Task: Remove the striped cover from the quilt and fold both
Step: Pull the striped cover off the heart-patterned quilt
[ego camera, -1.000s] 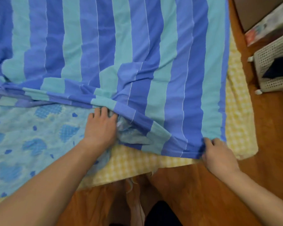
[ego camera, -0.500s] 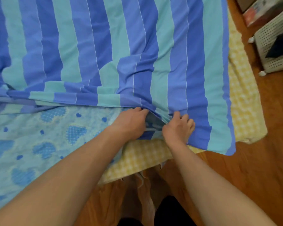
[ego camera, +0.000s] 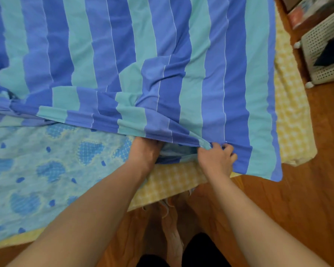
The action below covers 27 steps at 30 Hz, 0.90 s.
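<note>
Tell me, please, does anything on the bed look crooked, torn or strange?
Nothing is torn or spilled. The striped cover is bunched and creased along its near edge, where the right hand pinches it and the left hand reaches under it. The heart-patterned quilt lies partly uncovered, which fits the task.

Striped cover [ego camera: 143, 54] half off heart-print quilt [ego camera: 46, 170]

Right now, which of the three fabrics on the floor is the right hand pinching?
The striped cover, blue and teal: the right hand pinches its edge. The heart-patterned quilt and the yellow checked sheet are not in it.
</note>
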Tool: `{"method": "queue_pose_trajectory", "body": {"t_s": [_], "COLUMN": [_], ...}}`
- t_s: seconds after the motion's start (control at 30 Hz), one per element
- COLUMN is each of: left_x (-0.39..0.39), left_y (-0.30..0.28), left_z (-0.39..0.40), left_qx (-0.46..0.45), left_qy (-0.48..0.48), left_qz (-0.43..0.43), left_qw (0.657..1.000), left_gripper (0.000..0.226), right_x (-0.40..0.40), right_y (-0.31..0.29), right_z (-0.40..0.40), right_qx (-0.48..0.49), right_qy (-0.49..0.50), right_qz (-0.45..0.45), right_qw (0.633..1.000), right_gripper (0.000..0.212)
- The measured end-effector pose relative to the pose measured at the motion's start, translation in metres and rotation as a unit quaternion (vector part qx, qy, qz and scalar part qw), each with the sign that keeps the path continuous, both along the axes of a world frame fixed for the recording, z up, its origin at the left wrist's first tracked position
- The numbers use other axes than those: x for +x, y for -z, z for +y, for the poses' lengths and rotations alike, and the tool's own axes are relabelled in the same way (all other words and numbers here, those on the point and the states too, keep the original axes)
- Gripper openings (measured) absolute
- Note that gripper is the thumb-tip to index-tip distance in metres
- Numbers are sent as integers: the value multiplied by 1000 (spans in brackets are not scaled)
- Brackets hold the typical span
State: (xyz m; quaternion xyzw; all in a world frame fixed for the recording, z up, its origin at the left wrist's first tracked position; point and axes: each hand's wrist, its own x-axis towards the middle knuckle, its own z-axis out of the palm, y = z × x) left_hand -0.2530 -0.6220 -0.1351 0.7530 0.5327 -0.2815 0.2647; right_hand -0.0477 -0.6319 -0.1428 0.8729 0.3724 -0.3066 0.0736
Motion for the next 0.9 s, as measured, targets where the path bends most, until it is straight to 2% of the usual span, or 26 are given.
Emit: {"method": "queue_pose_trajectory", "body": {"t_s": [0.03, 0.1, 0.13, 0.2, 0.27, 0.37, 0.47, 0.53, 0.67, 0.73, 0.8, 0.9], "left_x": [-2, 3, 3, 2, 2, 9, 2, -13, -71, -127, -191, -221], "left_y": [-2, 3, 6, -4, -11, -46, -85, -112, -136, -131, -114, -84], "left_z": [-1, -5, -8, -10, -18, -25, -18, -9, -20, -34, -41, -45], "left_qx": [33, 124, 149, 213, 283, 339, 358, 354, 364, 367, 340, 217], "left_qy": [17, 69, 119, 143, 107, -2, -111, -193, -216, -233, -296, -393], "left_qz": [61, 24, 44, 14, -54, -132, -148, -158, -199, -139, -32, 131], "left_qw": [997, 990, 981, 966, 952, 931, 915, 902, 884, 890, 892, 884], "left_gripper": [37, 47, 50, 30, 12, 16, 12, 12, 12, 16, 23, 40], "right_x": [-2, -6, -7, -10, -16, -29, -36, -29, -1, 3, -5, -39], "right_y": [0, 0, -1, -2, -5, -12, -29, -37, -34, -25, -17, -7], "right_z": [1, 4, 7, 13, 19, 18, -10, -31, -20, 5, 30, 48], "right_qx": [-2, -2, 5, 31, 59, 114, 224, 254, 195, 165, 132, 110], "right_qy": [2, 0, -6, -28, -46, -47, -108, -129, 0, 10, -16, -87], "right_qz": [4, 1, -4, 0, 24, 32, -30, -72, -49, -25, 11, 100], "right_qw": [1000, 1000, 1000, 999, 997, 992, 968, 956, 980, 986, 991, 985], "right_gripper": [52, 47, 45, 39, 36, 35, 49, 53, 54, 53, 55, 58]}}
